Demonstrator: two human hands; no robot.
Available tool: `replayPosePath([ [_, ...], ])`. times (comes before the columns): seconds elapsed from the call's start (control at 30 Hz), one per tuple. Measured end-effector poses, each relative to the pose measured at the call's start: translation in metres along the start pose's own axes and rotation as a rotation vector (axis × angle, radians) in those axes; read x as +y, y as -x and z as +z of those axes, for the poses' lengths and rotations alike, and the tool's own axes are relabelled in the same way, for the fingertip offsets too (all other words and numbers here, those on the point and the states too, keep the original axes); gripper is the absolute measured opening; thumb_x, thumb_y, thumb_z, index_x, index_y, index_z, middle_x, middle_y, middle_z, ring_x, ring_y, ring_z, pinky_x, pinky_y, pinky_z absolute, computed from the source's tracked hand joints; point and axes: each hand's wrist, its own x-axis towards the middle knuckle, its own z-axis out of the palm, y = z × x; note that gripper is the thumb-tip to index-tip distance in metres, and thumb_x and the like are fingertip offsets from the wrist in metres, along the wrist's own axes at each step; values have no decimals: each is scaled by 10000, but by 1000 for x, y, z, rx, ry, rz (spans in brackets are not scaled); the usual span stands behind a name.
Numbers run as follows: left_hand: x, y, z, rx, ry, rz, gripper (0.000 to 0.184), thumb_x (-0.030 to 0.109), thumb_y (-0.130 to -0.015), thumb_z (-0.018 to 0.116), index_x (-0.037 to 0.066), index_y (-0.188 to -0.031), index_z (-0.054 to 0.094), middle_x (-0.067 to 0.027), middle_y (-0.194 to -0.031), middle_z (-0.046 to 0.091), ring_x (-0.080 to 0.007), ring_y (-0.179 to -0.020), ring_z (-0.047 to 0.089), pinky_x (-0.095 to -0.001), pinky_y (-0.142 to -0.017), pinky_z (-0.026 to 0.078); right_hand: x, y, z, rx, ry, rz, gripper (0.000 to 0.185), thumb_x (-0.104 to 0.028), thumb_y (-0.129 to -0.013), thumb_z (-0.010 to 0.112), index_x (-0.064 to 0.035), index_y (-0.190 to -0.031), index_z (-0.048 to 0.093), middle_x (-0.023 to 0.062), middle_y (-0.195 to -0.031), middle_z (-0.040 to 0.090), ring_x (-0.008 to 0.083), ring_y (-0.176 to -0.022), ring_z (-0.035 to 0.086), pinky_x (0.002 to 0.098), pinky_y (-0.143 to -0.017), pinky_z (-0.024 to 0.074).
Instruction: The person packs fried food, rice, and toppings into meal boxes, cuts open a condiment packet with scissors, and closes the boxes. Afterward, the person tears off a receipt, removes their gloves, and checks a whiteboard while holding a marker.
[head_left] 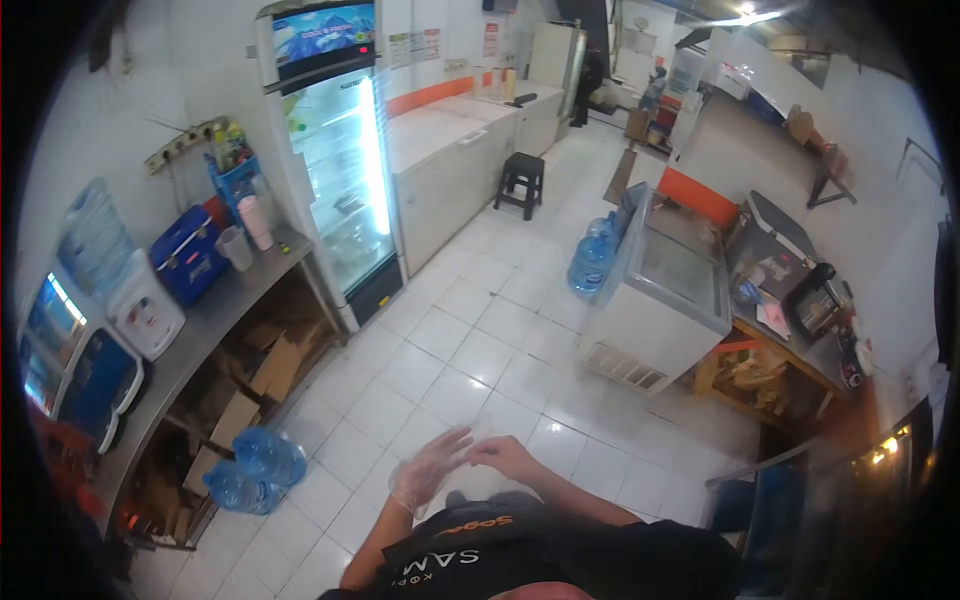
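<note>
My left hand (430, 472) is raised in front of my apron, wearing a thin clear plastic glove (403, 488) that bunches loosely at the wrist. Its fingers are stretched out towards the right. My right hand (508, 460) looks bare, and its fingertips are pinched together close to the left fingertips. A faint film of clear plastic shows around these fingertips; whether it belongs to the left glove or to another one is hard to make out. Below both hands is a black apron (450, 540) with white and orange lettering.
Large blue water bottles (270, 457) stand on the tiled floor (460, 335) at left, beside a metal counter (190, 370). A glass-door fridge (340, 185) is ahead. A chest freezer (640, 320) stands at right, with more bottles (592, 262) beside it. A black stool (520, 182) is farther back.
</note>
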Motion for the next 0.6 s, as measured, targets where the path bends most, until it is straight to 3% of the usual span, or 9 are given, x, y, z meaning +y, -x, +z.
replayPosePath([
  [0.07,22,-64,-11,-89,-43,-145,774,319,-865,579,-94,-1453,291,-221,-1509,333,-356,-1419,287,-476,-1171,225,-8,-30,-34,89,7,13,217,-211,-880,674,-24,-972,736,63,-899,723,125,-868,643,274,-822,488],
  [0.17,50,-150,-30,-159,-269,-317,754,327,-885,574,-99,-1446,306,-212,-1489,369,-324,-1417,299,-432,-1178,223,2,-77,-80,383,-149,67,216,-191,-863,688,-14,-980,730,47,-875,717,115,-816,626,257,-774,477],
  [0.27,48,-232,-69,-315,-76,-258,661,280,-933,535,-99,-1435,331,-200,-1475,396,-288,-1414,308,-399,-1180,218,20,-129,-128,520,-227,131,243,-195,-864,695,-9,-1019,717,43,-891,716,121,-813,618,262,-782,478],
  [0.3,53,-259,-77,-286,-180,-367,850,446,-862,587,-73,-1465,286,-199,-1538,299,-301,-1441,263,-413,-1192,142,21,-146,-143,603,-291,94,257,-195,-872,696,-14,-1055,705,43,-920,714,126,-850,611,260,-811,470],
  [0.33,54,-290,-85,-300,-183,-365,850,446,-862,587,-73,-1465,286,-199,-1538,299,-301,-1441,263,-413,-1192,142,20,-167,-161,614,-288,85,257,-195,-872,696,-14,-1055,705,43,-920,714,126,-850,611,260,-811,470],
  [0.4,54,-343,-99,-326,-328,-376,643,319,-984,462,-76,-1462,293,-182,-1512,349,-269,-1422,298,-389,-1185,197,16,-207,-193,800,-456,-135,262,-178,-860,702,-54,-1091,706,34,-946,714,151,-897,618,272,-851,462],
  [0.5,75,-431,-111,-358,-417,-480,791,503,-946,470,8,-1513,228,-149,-1559,273,-268,-1451,231,-422,-1186,133,-48,-264,-250,730,100,-292,247,-161,-841,706,-96,-1078,722,32,-962,719,181,-912,630,295,-890,452],
  [0.53,74,-444,-126,-355,-422,-560,853,571,-917,486,55,-1535,203,-125,-1576,246,-256,-1464,196,-442,-1181,101,-49,-289,-269,735,86,-291,247,-161,-841,706,-96,-1078,722,32,-962,719,181,-912,630,295,-890,452],
  [0.6,72,-483,-170,-370,-447,-562,835,578,-938,457,54,-1535,199,-111,-1578,244,-243,-1467,188,-440,-1181,116,-45,-352,-313,389,328,-428,210,-167,-812,729,-107,-1012,747,42,-949,725,205,-895,645,311,-863,472],
])
